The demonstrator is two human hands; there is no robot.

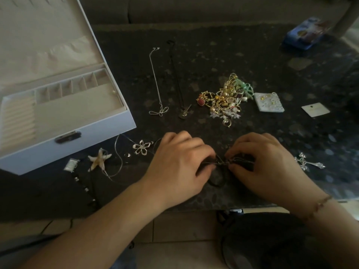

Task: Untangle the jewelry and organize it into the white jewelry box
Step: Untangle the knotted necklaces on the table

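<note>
Knot (223,162) of dark cord and fine chain is held at the near edge of the table (272,61), directly between the two hands. It is pinched by curled fingers of the left hand (180,164) from the left and of the right hand (266,164) from the right; both are equally near. The strands run left to right, with a cord loop (217,181) hanging toward the near side. The box (108,133) stands open, far left. Fingertip contact is hidden by knuckles, and dim light blurs the strands.

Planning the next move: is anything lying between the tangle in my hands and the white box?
Yes: the silver flower pendant and starfish pendant with thin chains lie on the dark table between the black cord tangle and white jewelry box.
</note>
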